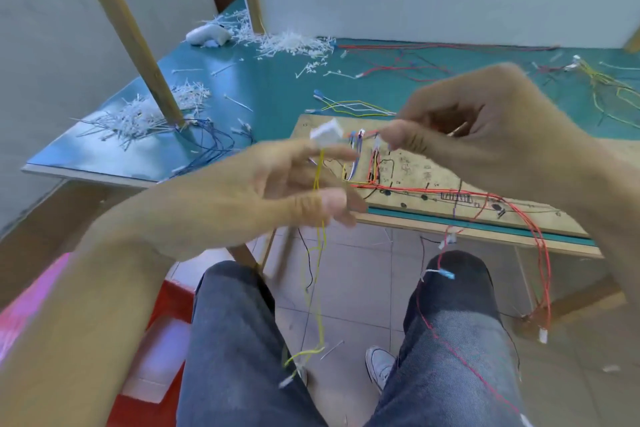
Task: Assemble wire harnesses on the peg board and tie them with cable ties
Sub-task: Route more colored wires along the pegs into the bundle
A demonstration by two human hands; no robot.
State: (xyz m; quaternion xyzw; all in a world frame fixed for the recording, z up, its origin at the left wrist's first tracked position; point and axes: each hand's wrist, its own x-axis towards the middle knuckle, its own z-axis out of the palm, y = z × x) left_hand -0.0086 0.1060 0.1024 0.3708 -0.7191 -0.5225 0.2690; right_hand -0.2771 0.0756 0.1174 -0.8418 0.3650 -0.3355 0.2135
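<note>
The wooden peg board (415, 170) lies at the table's near edge, with red, black and blue wires (433, 191) routed across its drawn layout. My left hand (277, 184) is raised in front of the board's left end and holds a white connector (325, 133) at its fingertips; yellow wires (320, 253) hang from it down past my knees. My right hand (485, 121) hovers over the board and pinches a thin red wire (370, 132) near small connectors. Red wires (540, 253) droop off the board's front edge to the floor.
Heaps of white cable ties (291, 42) and cut ends (145, 114) litter the green table (242, 87). Loose harness wires (606, 87) lie at the back right. A wooden post (131, 35) stands at the left. A red stool (156, 322) is beside my legs.
</note>
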